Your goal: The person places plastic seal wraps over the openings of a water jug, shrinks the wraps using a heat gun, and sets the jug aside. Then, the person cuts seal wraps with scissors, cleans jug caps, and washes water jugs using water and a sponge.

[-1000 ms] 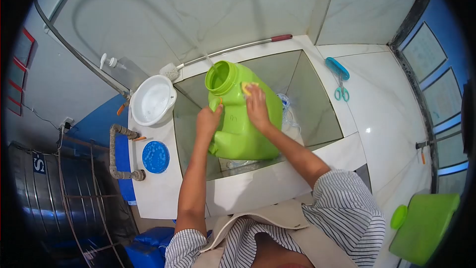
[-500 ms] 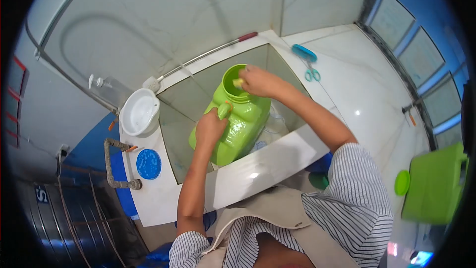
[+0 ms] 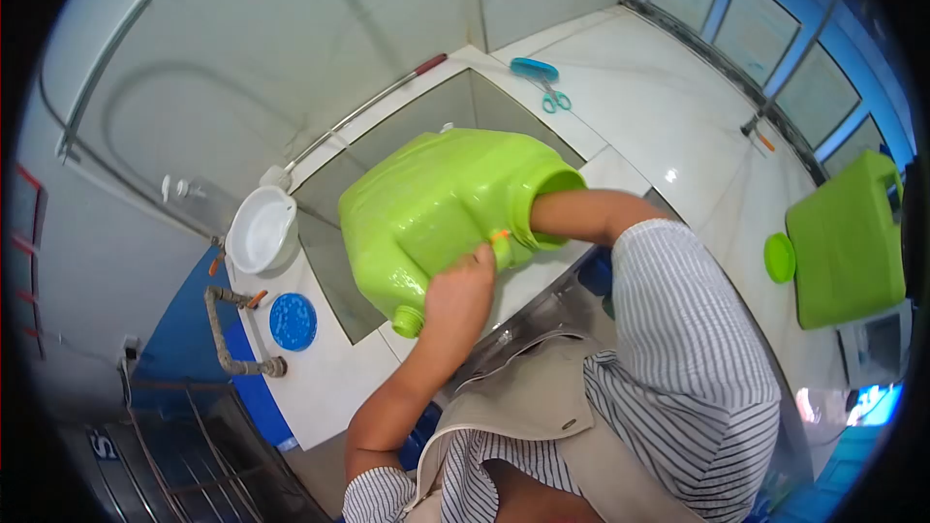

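A large light-green plastic jerry can (image 3: 436,194) lies tilted over the sink (image 3: 329,281), its wide mouth turned toward my right arm. My left hand (image 3: 463,292) is closed around the can's handle, close to an orange piece (image 3: 499,235). Through the open mouth reaches my right forearm (image 3: 601,215); the hand itself is hidden inside the can, so its fingers and anything in them do not show. A small green cap (image 3: 408,321) sits on the can's lower corner, near my left wrist.
Left of the sink are a white basin (image 3: 262,230), a blue round lid (image 3: 293,322) and a pipe (image 3: 218,329). A long-handled brush (image 3: 368,105) lies along the back edge. Scissors (image 3: 555,100) and a blue brush (image 3: 534,69) lie right; another green can (image 3: 845,242) stands far right.
The can has been raised and tipped, its mouth swinging to the right. My right hand, earlier at the mouth with a yellowish sponge-like piece, has gone deep inside. My left hand keeps the handle.
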`<action>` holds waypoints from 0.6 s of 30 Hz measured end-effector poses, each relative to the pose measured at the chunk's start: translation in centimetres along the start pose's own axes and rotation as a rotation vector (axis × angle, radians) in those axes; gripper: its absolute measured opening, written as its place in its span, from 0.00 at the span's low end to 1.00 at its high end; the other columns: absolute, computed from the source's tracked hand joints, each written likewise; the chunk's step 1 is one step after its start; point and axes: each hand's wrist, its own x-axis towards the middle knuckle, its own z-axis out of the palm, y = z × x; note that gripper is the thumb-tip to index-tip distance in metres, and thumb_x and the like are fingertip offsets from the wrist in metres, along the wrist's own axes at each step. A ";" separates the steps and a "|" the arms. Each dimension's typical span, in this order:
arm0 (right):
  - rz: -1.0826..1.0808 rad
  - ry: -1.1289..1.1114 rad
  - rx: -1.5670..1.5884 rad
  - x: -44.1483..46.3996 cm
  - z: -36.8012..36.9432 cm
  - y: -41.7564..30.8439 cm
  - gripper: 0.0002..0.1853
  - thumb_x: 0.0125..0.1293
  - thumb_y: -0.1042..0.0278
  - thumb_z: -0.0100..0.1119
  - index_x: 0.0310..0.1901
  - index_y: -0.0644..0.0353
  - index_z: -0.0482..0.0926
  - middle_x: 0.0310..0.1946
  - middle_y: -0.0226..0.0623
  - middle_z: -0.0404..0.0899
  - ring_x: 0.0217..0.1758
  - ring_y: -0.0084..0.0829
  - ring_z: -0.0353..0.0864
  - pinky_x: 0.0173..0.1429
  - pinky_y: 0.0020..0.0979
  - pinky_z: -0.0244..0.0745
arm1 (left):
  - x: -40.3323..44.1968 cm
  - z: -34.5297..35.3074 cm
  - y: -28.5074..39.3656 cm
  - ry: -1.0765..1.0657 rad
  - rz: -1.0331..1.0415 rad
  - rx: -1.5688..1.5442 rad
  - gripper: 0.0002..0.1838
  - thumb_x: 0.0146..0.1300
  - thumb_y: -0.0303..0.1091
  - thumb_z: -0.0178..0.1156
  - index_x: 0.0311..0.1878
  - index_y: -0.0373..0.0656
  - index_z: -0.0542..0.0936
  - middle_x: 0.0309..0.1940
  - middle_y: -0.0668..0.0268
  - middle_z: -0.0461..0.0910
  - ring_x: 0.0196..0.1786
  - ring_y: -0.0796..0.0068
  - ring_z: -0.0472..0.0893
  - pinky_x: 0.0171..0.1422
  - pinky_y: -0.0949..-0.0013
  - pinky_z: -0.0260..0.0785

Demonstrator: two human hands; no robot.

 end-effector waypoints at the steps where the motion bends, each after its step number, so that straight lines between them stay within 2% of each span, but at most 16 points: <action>1: -0.005 0.044 0.031 0.6 0.1 -0.9 0.14 0.58 0.62 0.52 0.42 0.58 0.81 0.50 0.45 0.75 0.50 0.45 0.75 0.52 0.40 0.70 | -0.8 -0.5 0.3 0.028 0.019 -0.017 0.08 0.51 0.29 0.57 0.32 0.40 0.69 0.20 0.57 0.75 0.22 0.59 0.79 0.24 0.62 0.72; 3: -0.029 0.087 0.088 1.1 0.1 -1.4 0.14 0.57 0.62 0.53 0.42 0.57 0.81 0.50 0.44 0.75 0.51 0.45 0.74 0.52 0.40 0.70 | -2.5 -1.5 -0.1 0.034 -0.028 0.004 0.07 0.50 0.29 0.57 0.31 0.42 0.69 0.19 0.60 0.74 0.22 0.62 0.79 0.23 0.63 0.71; 8: -0.104 0.168 0.283 2.5 -0.1 -2.8 0.14 0.57 0.62 0.54 0.43 0.56 0.81 0.50 0.42 0.76 0.52 0.43 0.74 0.53 0.41 0.69 | -4.6 -3.1 -1.1 0.059 0.083 0.013 0.08 0.46 0.29 0.58 0.28 0.43 0.68 0.18 0.62 0.74 0.21 0.64 0.78 0.22 0.64 0.70; 10: -0.132 0.203 0.345 3.3 -0.4 -3.5 0.14 0.57 0.62 0.54 0.43 0.56 0.81 0.51 0.41 0.76 0.52 0.42 0.74 0.53 0.41 0.69 | -4.9 -3.5 -1.3 0.063 0.051 -0.016 0.08 0.46 0.29 0.58 0.27 0.43 0.68 0.18 0.62 0.74 0.20 0.64 0.78 0.22 0.63 0.70; 18: -0.120 0.259 0.248 5.5 -0.7 -4.2 0.14 0.57 0.61 0.55 0.43 0.54 0.82 0.51 0.38 0.76 0.54 0.40 0.73 0.55 0.41 0.68 | -4.0 -3.4 -1.7 0.038 0.032 -0.068 0.06 0.48 0.28 0.56 0.28 0.43 0.68 0.16 0.61 0.73 0.19 0.62 0.78 0.21 0.62 0.69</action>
